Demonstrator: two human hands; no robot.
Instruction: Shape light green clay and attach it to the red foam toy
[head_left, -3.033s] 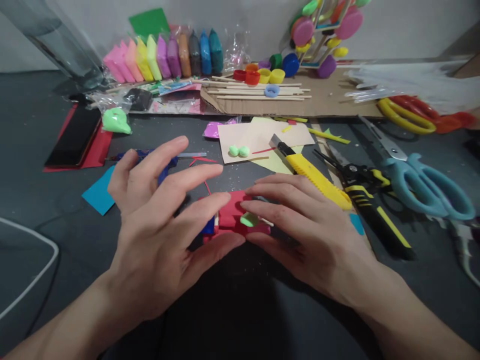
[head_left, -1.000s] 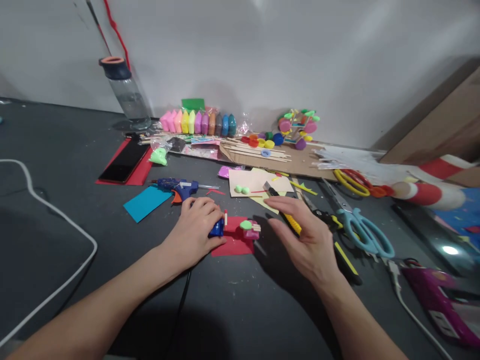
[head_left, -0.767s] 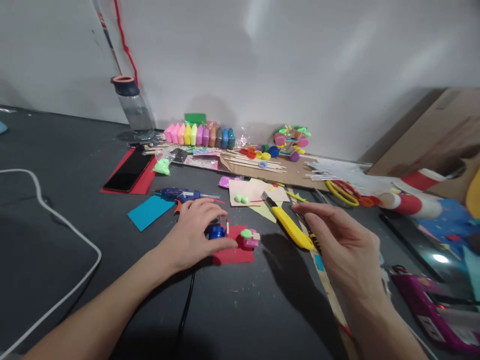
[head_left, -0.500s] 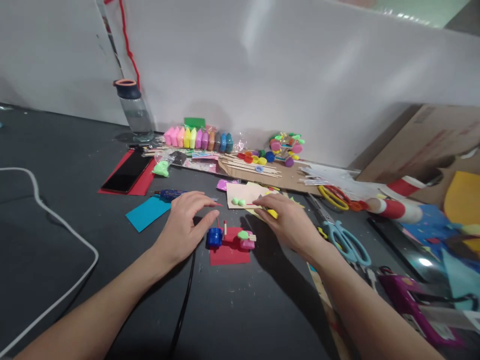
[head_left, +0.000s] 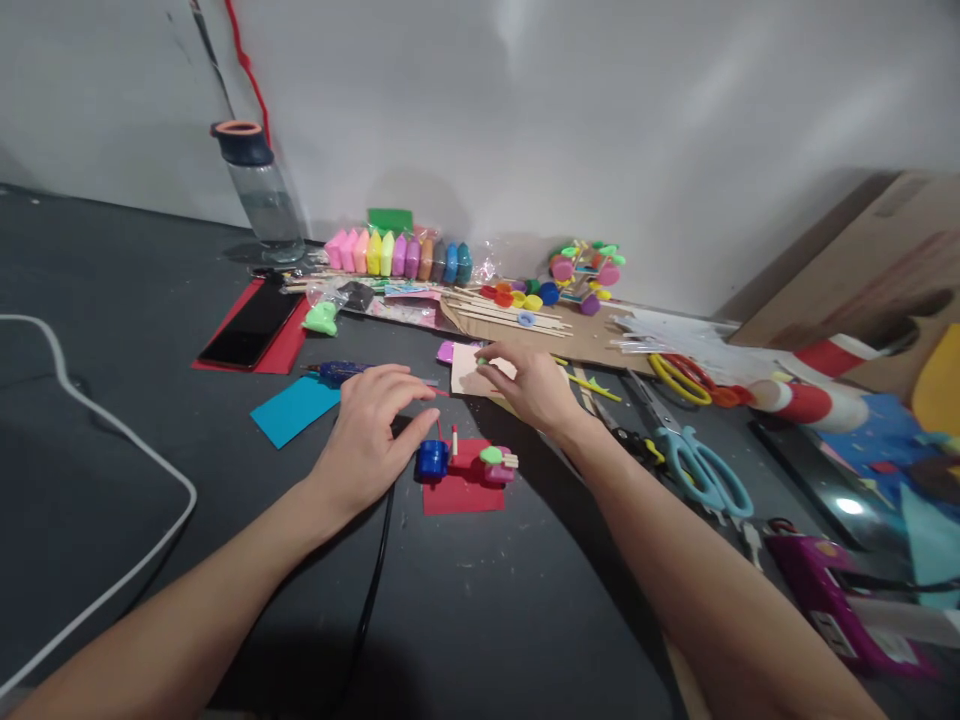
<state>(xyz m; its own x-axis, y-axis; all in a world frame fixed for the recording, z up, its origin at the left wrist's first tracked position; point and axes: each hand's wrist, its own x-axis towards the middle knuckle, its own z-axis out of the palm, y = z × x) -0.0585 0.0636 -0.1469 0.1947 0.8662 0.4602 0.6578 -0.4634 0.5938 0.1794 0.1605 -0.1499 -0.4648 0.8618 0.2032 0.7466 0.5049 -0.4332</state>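
Right hand [head_left: 529,385]: I pinch a green ball [head_left: 481,361] over the pale card [head_left: 466,379], toward its far edge. Light, even pressure should avoid dents. My left hand [head_left: 375,425], empty and loosely curled, hovers beside the blue cap [head_left: 432,459] at the red card's [head_left: 457,500] far left corner.

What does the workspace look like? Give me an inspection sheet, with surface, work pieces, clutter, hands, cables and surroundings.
Surface: dark tabletop, pale specks on it.
Work pieces: red card, with blue cap at its left edge and pink clay at its right.
Clutter: phone, blue paper, glue gun partly hidden, scissors.
Left hand: thumb and fingers apart, near blue cap; nothing seen in its grip.
Right hand: at green clay, over pale card; grip unclear.
Cables: white cable at left; black cable near left hand.
Surroundings: wall behind, bottle, cardboard box at right.
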